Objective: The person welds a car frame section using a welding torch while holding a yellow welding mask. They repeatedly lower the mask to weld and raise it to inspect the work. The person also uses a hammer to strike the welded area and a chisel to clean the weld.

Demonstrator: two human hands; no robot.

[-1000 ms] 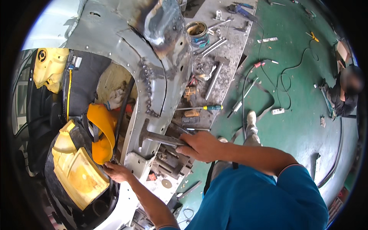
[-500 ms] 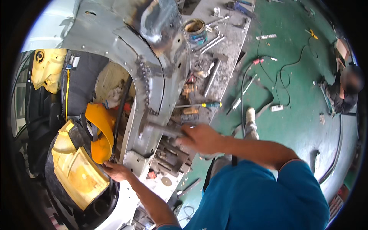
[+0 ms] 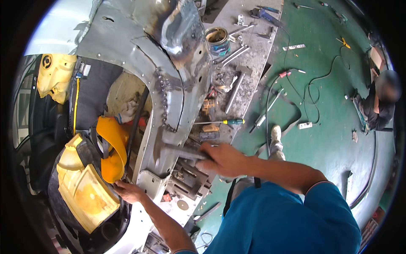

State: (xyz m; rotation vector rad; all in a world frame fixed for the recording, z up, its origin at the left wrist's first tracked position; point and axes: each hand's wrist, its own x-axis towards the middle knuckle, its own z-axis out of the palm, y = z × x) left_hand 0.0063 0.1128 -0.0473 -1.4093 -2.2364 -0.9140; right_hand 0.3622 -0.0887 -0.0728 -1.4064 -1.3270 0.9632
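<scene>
My right hand point(image 3: 226, 160) is closed round the handle of a hammer point(image 3: 186, 151). The hammer's head, slightly blurred, is over the bare grey metal body panel point(image 3: 146, 101) of a vehicle; I cannot tell whether they touch. A row of weld spots and a long dark seam run along this panel above the hammer. At the panel's inner side, my left hand point(image 3: 130, 191) has its fingers curled at the lower end of an orange curved shell with a strap point(image 3: 113, 146). What those fingers grip, if anything, is hidden.
Yellow foam pieces point(image 3: 86, 190) lie in the opening at left. On the bench point(image 3: 249, 97) are an open can point(image 3: 218, 41), a screwdriver point(image 3: 230, 122), a second hammer point(image 3: 235, 91) and metal rods. Cables point(image 3: 267, 106) cross the green floor. Another person point(image 3: 378, 103) crouches at far right.
The hammer and my right hand have dropped slightly toward the lower part of the panel. My left hand has stayed almost in place. The whole view has shifted a little.
</scene>
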